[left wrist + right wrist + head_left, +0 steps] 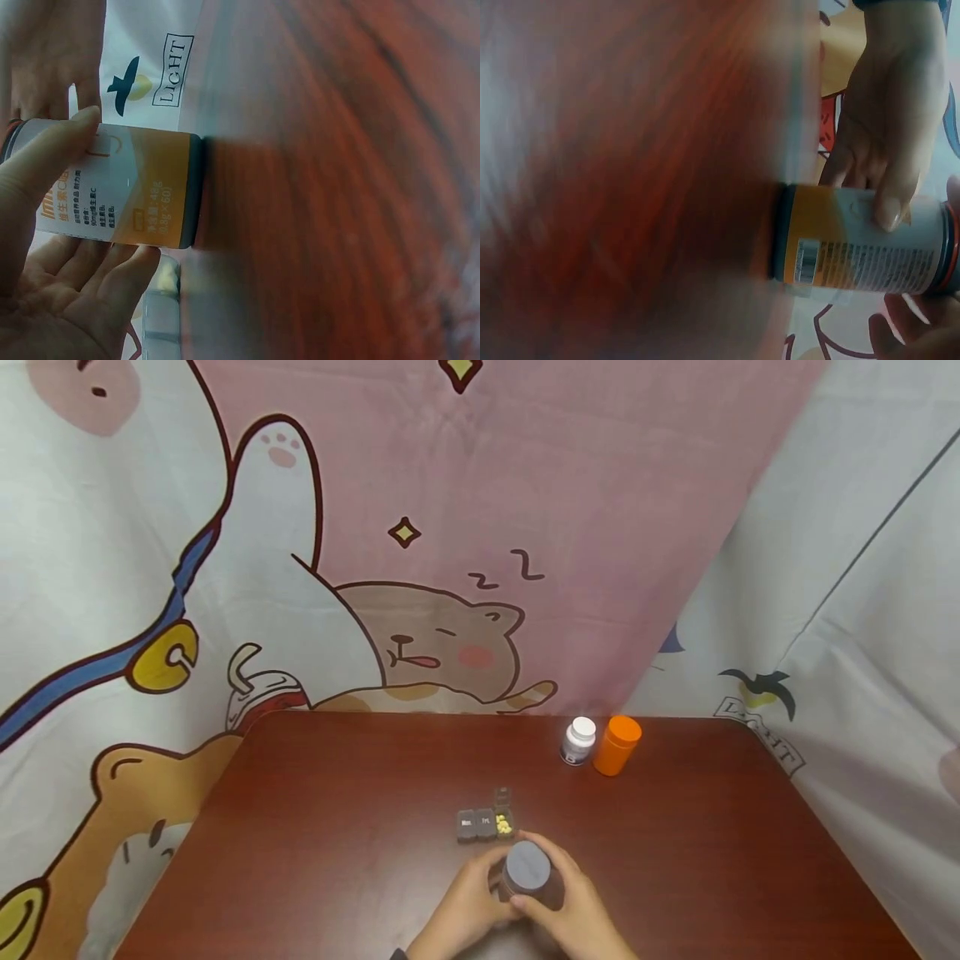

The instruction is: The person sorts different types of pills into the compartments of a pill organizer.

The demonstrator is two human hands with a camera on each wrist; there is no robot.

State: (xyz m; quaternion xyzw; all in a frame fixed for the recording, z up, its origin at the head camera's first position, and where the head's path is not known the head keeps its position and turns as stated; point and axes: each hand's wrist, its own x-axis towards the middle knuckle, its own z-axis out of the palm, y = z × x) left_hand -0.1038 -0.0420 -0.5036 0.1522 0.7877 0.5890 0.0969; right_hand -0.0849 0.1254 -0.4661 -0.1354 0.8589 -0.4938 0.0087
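A vitamin C supplement bottle (pixel 528 866) with a grey lid and an orange-and-white label (pixel 124 180) stands upright at or just above the tabletop. My left hand (pixel 468 897) grips its left side, thumb across the label in the left wrist view. From the other side my right hand (pixel 573 902) holds the same bottle, fingers curved around it. Just beyond the hands lies a small grey pill organizer (pixel 476 824). Its rightmost compartment has the lid raised, and several yellow tablets (pixel 503 824) sit inside; the other two lids are down.
A white pill bottle (pixel 578 741) and an orange pill bottle (pixel 618 745) stand side by side near the far edge of the dark reddish wooden table (pixel 337 793). Behind and beside the table hangs a cartoon-printed cloth (pixel 600 527).
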